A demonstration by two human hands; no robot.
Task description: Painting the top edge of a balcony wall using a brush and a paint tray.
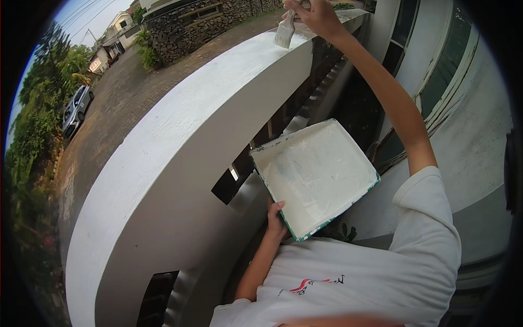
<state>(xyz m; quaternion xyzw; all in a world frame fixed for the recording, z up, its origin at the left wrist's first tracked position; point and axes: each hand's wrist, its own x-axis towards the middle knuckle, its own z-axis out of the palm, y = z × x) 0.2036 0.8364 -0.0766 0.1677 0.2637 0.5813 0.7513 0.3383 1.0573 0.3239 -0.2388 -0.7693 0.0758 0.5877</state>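
At the top of the view, my right hand (312, 14) grips a paintbrush (284, 32) by its handle. Its white-coated bristles touch the top of a curved masonry wall (204, 102). Much of that top surface is white; beyond the brush it looks greyer and duller. My left hand (277, 218) holds a paint tray (318, 171) by its near left edge, thumb over the rim. White paint coats the inside of the tray, and green shows along the rim. The tray is tilted towards me, on the inner side of the wall.
Dark openings (231, 184) pierce the wall below its top. To the right stand a white house wall (470, 143) with windows (443, 69) and hanging cables (394, 161). Outside lie a paved road (122, 98), a parked car (77, 108) and a stone wall (175, 39).
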